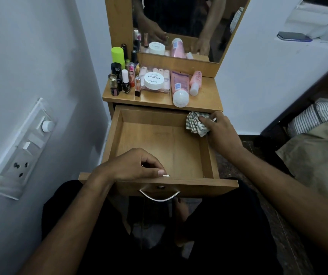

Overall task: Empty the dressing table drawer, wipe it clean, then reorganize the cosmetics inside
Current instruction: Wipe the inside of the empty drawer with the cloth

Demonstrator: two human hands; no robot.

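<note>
Wooden drawer [159, 147] open; right hand [221, 132] grips cloth [195, 124].

The single head camera looks steeply down, close over the open drawer [165, 147]; its wide lens probably bends the frame's edges.

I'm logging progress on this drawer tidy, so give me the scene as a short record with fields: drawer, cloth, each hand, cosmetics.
drawer: pulled open, nothing inside but the cloth
cloth: checked, bunched at the drawer's far right corner
right hand: grips the cloth
left hand: rests on the drawer's front edge, fingers curled
cosmetics: all on the tabletop; small bottles upright at left, white jar on a clear box, pink tube and pink bottle lying at right
stage: emptied, wiping under way
</note>
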